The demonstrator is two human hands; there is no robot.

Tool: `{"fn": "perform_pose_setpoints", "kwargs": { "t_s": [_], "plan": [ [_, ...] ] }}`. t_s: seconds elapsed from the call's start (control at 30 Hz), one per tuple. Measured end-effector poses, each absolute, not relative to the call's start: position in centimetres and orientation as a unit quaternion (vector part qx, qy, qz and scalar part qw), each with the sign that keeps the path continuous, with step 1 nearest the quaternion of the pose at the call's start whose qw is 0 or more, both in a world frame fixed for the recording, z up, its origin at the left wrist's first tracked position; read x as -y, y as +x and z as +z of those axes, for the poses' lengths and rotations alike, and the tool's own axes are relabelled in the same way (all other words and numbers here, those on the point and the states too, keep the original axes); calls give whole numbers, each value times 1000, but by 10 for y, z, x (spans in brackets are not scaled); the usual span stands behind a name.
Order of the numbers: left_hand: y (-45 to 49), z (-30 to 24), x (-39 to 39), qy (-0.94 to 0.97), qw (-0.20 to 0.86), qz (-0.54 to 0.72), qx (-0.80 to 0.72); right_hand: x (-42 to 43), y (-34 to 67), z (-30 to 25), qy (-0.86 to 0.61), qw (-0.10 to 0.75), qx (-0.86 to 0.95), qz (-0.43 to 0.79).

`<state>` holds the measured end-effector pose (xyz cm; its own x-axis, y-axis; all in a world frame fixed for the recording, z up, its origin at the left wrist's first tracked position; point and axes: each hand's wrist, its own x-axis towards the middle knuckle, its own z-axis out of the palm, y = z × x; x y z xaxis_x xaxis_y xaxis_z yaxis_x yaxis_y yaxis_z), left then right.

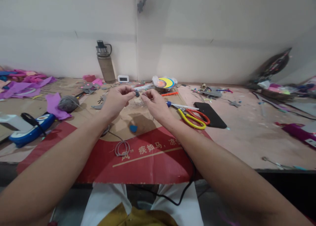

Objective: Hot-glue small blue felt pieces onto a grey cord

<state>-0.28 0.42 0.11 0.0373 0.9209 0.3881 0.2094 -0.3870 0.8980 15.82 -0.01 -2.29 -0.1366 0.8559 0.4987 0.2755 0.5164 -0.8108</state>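
Note:
My left hand (119, 100) is closed in a pinch on a small dark blue-grey piece (137, 93), held above the cardboard. Just to its right, my right hand (154, 102) has its thumb and fingers pressed together; what is between them, if anything, is too small to tell. Below the hands lies a small blue piece (133, 129) with a rounded edge. Nearer to me a loop of thin grey cord (122, 148) rests on the red printed part of the cardboard (150, 168). A grey ball of yarn (68, 103) sits left of my left hand.
Scissors (194, 118) with yellow and red handles and a black phone (211, 115) lie right of my right forearm. A bottle (106, 66), a small white clock (123, 78) and a bowl (161, 88) stand at the back. Purple scraps (27, 87) lie left.

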Motion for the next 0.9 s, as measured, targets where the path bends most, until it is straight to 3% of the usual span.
{"fn": "perform_pose_setpoints", "kwargs": {
  "t_s": [0.27,0.47,0.7,0.9],
  "plan": [
    [-2,2,-4,586,324,572,-473,5,162,-22,-404,499,723,257],
    [-2,-1,-6,602,327,573,-450,0,160,-27,-428,423,745,287],
    [0,1,3,678,158,525,-489,4,154,-22,-380,532,647,392],
    [4,2,6,691,152,524,-473,9,146,-16,-348,564,596,454]
  ]
}}
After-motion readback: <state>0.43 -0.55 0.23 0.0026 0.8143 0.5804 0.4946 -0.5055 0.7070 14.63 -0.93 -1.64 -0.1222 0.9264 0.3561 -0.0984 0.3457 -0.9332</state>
